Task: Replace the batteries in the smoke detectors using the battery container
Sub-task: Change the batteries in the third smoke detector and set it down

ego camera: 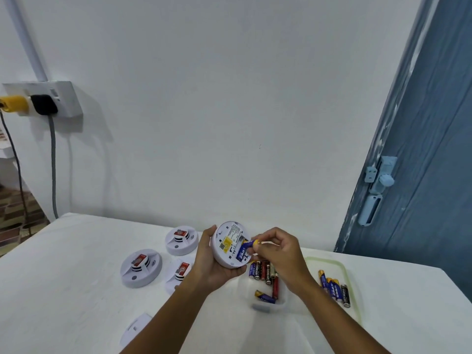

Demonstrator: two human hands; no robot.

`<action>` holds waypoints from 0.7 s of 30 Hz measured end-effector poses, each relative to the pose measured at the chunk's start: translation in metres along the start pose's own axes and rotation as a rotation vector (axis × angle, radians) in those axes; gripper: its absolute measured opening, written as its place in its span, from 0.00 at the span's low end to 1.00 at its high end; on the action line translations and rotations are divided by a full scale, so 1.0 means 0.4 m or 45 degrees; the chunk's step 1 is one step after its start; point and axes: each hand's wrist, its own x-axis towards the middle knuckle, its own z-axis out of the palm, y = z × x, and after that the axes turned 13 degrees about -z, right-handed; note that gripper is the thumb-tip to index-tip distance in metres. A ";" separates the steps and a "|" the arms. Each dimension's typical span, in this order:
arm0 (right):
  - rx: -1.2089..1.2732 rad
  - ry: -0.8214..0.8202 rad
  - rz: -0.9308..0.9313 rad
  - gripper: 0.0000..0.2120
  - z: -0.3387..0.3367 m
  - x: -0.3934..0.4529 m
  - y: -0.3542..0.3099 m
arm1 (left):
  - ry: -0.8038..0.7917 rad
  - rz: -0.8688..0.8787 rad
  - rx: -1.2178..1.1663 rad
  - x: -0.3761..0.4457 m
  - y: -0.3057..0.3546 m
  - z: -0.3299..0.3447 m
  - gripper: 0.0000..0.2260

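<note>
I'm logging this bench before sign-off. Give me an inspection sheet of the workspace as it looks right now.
Surface: white table.
Job's things: held smoke detector, back up, blue battery at its compartment; three detectors on the table; battery container; lid holding batteries.
Clutter: white cover piece.
Hands: left hand grips the detector; right hand pinches the battery.
Cables: two plugs with cords at wall socket.
Surroundings: white wall, blue door.
</note>
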 end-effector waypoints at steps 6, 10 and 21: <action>-0.263 -0.105 -0.180 0.11 0.036 -0.026 0.031 | -0.031 -0.019 0.035 -0.004 -0.008 0.013 0.25; -0.408 -0.146 -0.326 0.04 0.042 -0.028 0.038 | -0.014 -0.005 0.048 -0.012 -0.005 0.022 0.24; -0.370 0.120 0.001 0.30 0.030 -0.014 0.042 | -0.061 0.045 0.062 -0.018 -0.017 0.043 0.22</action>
